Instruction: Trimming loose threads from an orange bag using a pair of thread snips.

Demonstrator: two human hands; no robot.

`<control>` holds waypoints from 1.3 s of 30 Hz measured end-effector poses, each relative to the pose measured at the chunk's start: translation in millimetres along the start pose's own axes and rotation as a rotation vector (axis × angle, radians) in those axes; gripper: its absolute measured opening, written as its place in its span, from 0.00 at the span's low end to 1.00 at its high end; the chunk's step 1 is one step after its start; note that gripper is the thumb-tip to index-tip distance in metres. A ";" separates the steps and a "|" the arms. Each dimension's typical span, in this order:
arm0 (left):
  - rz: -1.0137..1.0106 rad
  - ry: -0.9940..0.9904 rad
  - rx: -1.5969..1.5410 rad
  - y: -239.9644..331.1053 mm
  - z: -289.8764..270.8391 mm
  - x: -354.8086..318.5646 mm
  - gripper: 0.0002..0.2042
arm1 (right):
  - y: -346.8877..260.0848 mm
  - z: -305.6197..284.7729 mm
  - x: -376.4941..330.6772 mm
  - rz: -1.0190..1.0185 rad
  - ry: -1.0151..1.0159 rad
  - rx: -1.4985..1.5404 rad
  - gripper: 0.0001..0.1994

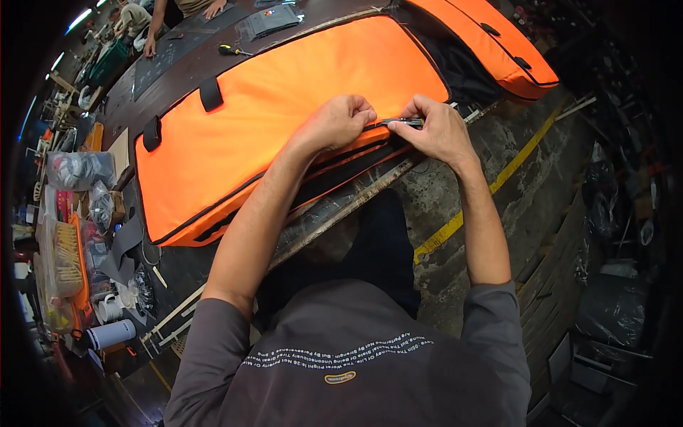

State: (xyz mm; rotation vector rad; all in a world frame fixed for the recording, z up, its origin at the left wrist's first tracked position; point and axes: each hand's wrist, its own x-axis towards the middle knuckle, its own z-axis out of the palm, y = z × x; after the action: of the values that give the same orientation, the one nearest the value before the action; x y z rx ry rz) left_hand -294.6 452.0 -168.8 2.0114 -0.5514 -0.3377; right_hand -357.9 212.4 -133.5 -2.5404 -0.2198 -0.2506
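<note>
the big padded bag (pixel 284 107) is bright orange with black trim along its edges and two black strap loops (pixel 210 93) on its far side. a second bag (pixel 498 43) beyond it is the same orange, with black edging too. the tabletop (pixel 178 64) under the big bag is dark brown. the zipper strip (pixel 334 167) along the bag's near edge is black. down on the floor near that edge runs a yellow painted line (pixel 491 186) over grey concrete. the person's shirt (pixel 356 356) is grey with small white lettering.
</note>
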 end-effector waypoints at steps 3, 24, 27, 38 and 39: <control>0.003 0.007 -0.001 -1.0 0.3 -0.7 0.12 | -3.9 3.0 3.1 -0.009 -0.012 -0.003 0.23; -0.002 0.032 -0.119 -7.1 -5.4 -2.8 0.12 | -14.7 6.6 3.5 -0.014 -0.059 0.006 0.22; 0.073 0.168 -0.352 3.1 -17.4 -16.0 0.14 | -7.7 3.8 -1.0 0.035 -0.059 0.022 0.22; 0.290 0.020 0.345 6.7 -42.6 -44.4 0.14 | -15.4 4.2 -3.3 0.031 -0.072 0.058 0.19; 0.288 0.024 0.346 2.3 -43.5 -43.2 0.14 | -16.2 4.8 -2.7 0.027 -0.074 0.058 0.19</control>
State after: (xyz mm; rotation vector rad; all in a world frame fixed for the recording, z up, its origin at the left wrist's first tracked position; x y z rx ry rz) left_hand -312.5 506.0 -145.8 2.2204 -0.9230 -0.0428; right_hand -363.4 228.1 -129.5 -2.4957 -0.2174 -0.1383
